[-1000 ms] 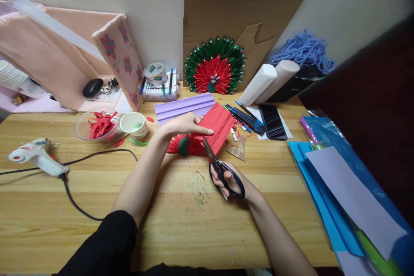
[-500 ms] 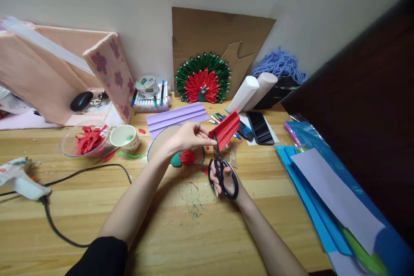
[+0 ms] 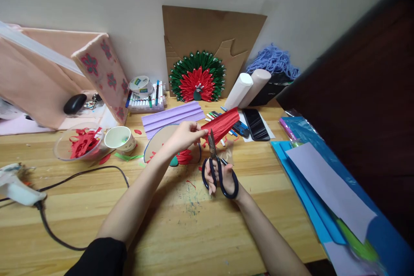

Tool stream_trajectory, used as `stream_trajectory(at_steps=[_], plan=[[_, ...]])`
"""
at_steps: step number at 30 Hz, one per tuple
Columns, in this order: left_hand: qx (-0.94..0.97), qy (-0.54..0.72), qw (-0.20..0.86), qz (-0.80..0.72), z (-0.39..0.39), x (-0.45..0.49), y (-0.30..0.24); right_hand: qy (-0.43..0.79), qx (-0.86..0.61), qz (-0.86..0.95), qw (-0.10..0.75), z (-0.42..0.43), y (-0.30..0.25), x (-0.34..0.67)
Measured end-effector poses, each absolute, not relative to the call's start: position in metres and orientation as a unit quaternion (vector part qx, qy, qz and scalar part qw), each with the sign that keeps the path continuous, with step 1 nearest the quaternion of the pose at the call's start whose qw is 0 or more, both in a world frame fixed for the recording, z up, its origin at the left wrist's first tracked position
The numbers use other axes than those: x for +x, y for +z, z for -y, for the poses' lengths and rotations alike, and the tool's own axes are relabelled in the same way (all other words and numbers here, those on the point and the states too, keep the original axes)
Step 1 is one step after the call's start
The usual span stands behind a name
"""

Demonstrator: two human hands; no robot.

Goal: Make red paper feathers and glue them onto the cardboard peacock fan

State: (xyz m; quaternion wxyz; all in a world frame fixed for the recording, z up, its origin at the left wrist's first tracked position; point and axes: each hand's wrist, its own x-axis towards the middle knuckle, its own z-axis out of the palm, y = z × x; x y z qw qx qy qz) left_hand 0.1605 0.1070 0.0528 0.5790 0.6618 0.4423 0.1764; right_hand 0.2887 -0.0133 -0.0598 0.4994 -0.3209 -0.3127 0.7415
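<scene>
Between its thumb and fingers, my left hand (image 3: 187,138) pinches the near left end of a red crepe paper strip (image 3: 223,124). My right hand (image 3: 226,181) has its fingers through the dark handles of a pair of scissors (image 3: 212,148), whose blades point up at the paper's lower edge, close to my left fingertips. Behind my left forearm lies a cardboard disc (image 3: 158,139) with a blue rim. It bears red paper pieces (image 3: 184,156) and a green shape (image 3: 174,161), partly covered by the arm.
A clear bowl of red scraps (image 3: 84,143), a paper cup (image 3: 120,139) and a glue gun (image 3: 24,187) with its cord are at left. Purple paper (image 3: 171,117) lies behind the disc. A phone (image 3: 256,125) and blue folders (image 3: 299,181) are at right. A peacock craft (image 3: 198,78) leans on cardboard.
The scissors' handles have spread wider and the blades have shifted slightly left along the paper. My left hand still grips the red paper. The whole view has shifted a little.
</scene>
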Motion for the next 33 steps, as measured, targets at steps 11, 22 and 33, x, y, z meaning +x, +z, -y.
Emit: stream_trajectory(at_steps=[11, 22, 33], plan=[[0.676, 0.155, 0.577, -0.431, -0.107, 0.162, 0.045, 0.761, -0.324, 0.297, 0.478, 0.007, -0.062, 0.29], [0.696, 0.116, 0.555, -0.441, -0.11, 0.155, 0.053, 0.76, -0.332, 0.293, 0.475, 0.01, -0.064, 0.292], [0.728, 0.155, 0.514, -0.426, -0.109, 0.158, 0.049, 0.742, -0.346, 0.299, 0.489, 0.014, -0.06, 0.287]])
